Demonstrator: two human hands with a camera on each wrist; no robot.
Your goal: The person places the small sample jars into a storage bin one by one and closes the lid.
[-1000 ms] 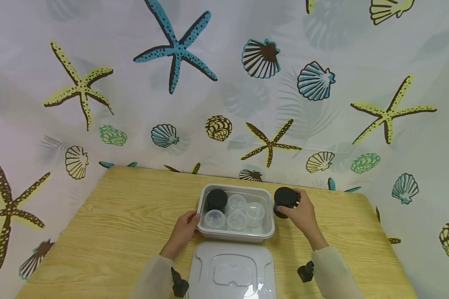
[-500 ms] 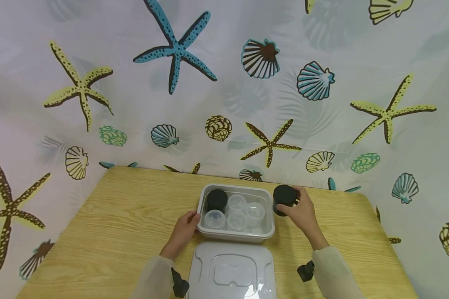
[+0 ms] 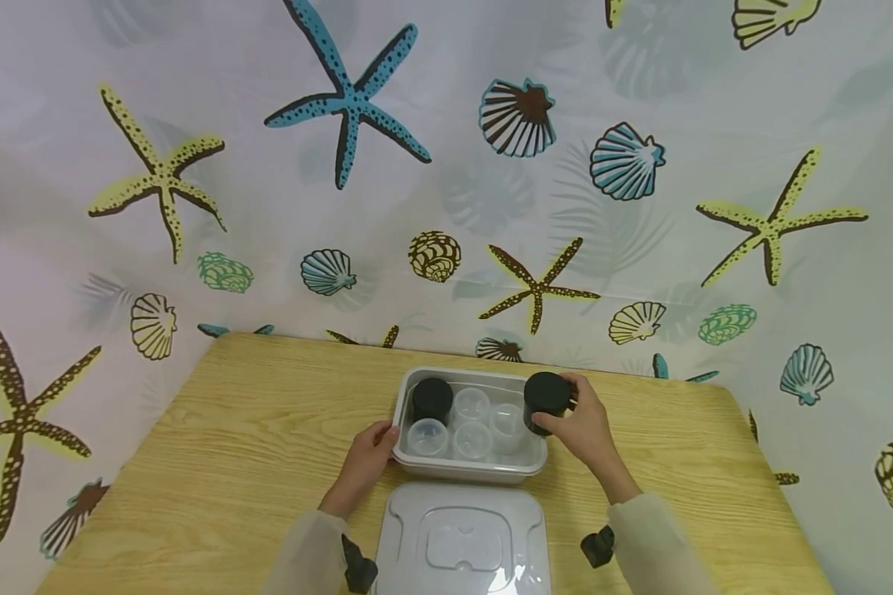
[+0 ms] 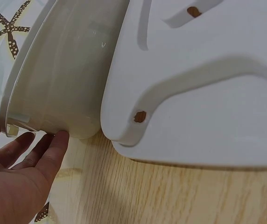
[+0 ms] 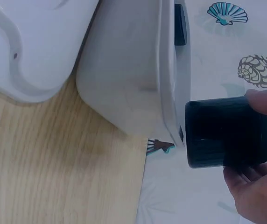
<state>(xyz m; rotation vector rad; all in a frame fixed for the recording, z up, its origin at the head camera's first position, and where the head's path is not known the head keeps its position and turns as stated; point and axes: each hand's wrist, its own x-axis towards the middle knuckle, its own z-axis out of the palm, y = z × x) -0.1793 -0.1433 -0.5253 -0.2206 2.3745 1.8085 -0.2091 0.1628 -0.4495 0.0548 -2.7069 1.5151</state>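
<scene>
My right hand (image 3: pixel 588 423) grips a black cylindrical jar (image 3: pixel 546 395) between thumb and fingers, at the right end of a white plastic bin (image 3: pixel 461 469). The right wrist view has this dark jar (image 5: pixel 222 133) held above the bin's rim. With thumb at the rim and fingers against the outer wall, my left hand (image 3: pixel 368 456) holds the bin's left end; the left wrist view shows those fingers (image 4: pixel 52 156) under the lip. Inside the bin are another black jar (image 3: pixel 432 398), at the back left, and several clear plastic cups (image 3: pixel 472 440).
A white lid (image 3: pixel 465 537) lies on the wooden table (image 3: pixel 253 463) right in front of the bin. Behind the table hangs a white cloth (image 3: pixel 446 190) printed with starfish and shells. Wood surface extends to both sides of the bin.
The black jar in my right hand rose slightly, then moved left from beside the bin to over its right end. My left hand and the bin stay put.
</scene>
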